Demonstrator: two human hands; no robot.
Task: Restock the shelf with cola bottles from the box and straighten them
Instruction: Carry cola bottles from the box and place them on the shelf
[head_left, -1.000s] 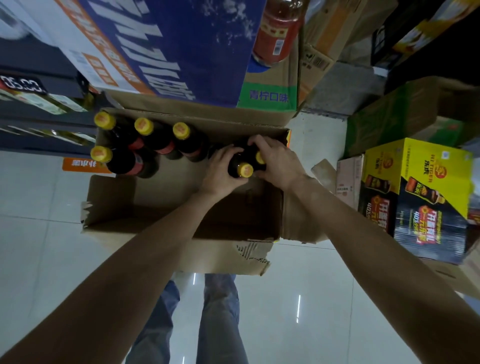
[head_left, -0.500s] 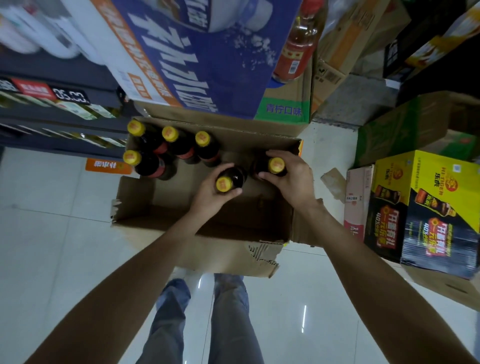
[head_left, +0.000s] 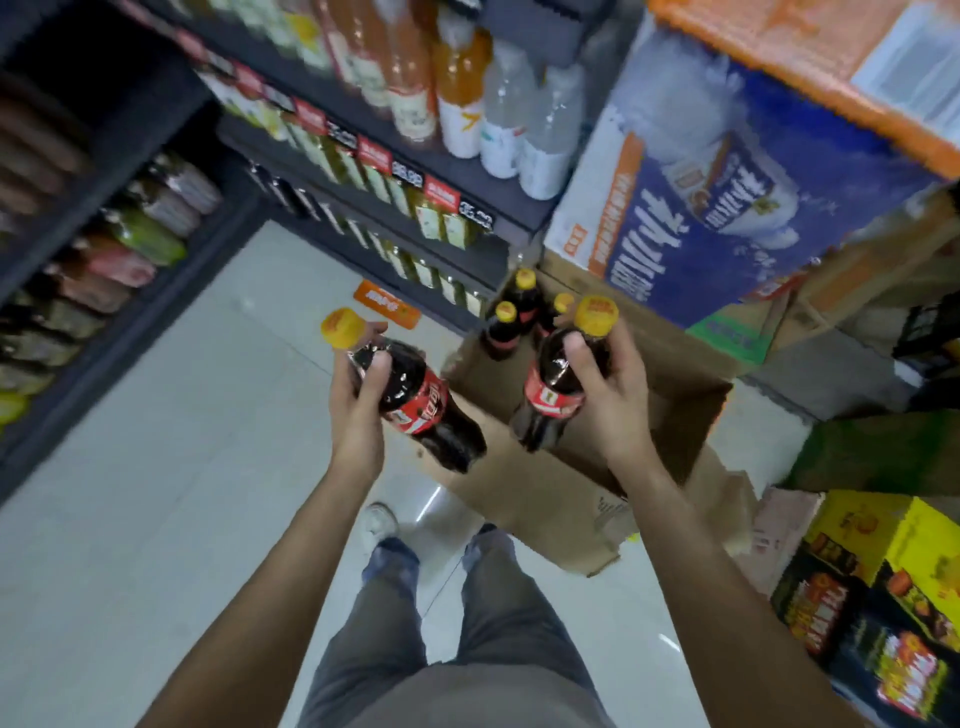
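**Two colas lifted clear of the box**

Both arms reach forward, bent slightly at the elbows, each hand holding one bottle above the floor. The left hand (head_left: 358, 400) grips the left cola (head_left: 415, 400) round its shoulder, fingers (head_left: 375, 376) curled over the dark upper part just below the yellow cap; the bottle tilts, cap to the far left, base toward the near right. The right hand (head_left: 608, 395) grips the right cola (head_left: 553, 395) high on its body, fingers wrapped round from the right and thumb across the front, so the bottle stands nearly upright, over the box's (head_left: 571, 499) near left edge.

The box sits on the floor (head_left: 156, 467) to the right, open; three bottles (head_left: 514, 317) remain standing in its far corner. The shelf (head_left: 457, 260), lined with drinks and price tags, runs along the far left.

Half a second ago both hands were down in the box, each closed on a bottle's neck by the near right side. Now both bottles are raised out of it and held apart, and the view has swung up toward the shelf.
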